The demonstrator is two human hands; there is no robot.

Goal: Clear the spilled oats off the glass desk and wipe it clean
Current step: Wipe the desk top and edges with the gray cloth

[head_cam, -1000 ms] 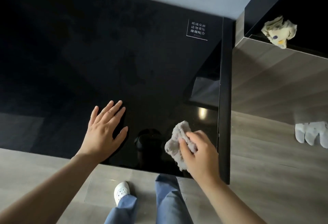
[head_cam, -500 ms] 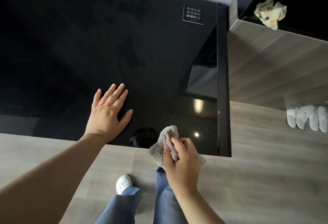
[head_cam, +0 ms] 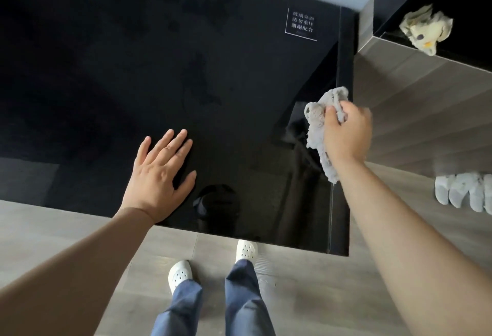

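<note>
Label [head_cam: 300, 24] at the glass desk's [head_cam: 106, 69] far right corner read 玻璃桌面 / 请勿重压 / 谢谢配合. Right hand [head_cam: 346, 133] gripped the bunched grey cloth [head_cam: 315, 127] over the desk's right edge. Left hand [head_cam: 159, 173] lay flat on the glass, fingers straight, near the front edge.

light: soft, even | glare: reflections on glass desk [head_cam: 133, 69]; blur: slight at right hand [head_cam: 346, 133]; edges: bowed

Left hand [head_cam: 159, 173] flat on glass desk [head_cam: 106, 69]; right hand [head_cam: 347, 133] grips grey cloth [head_cam: 318, 125].
</note>
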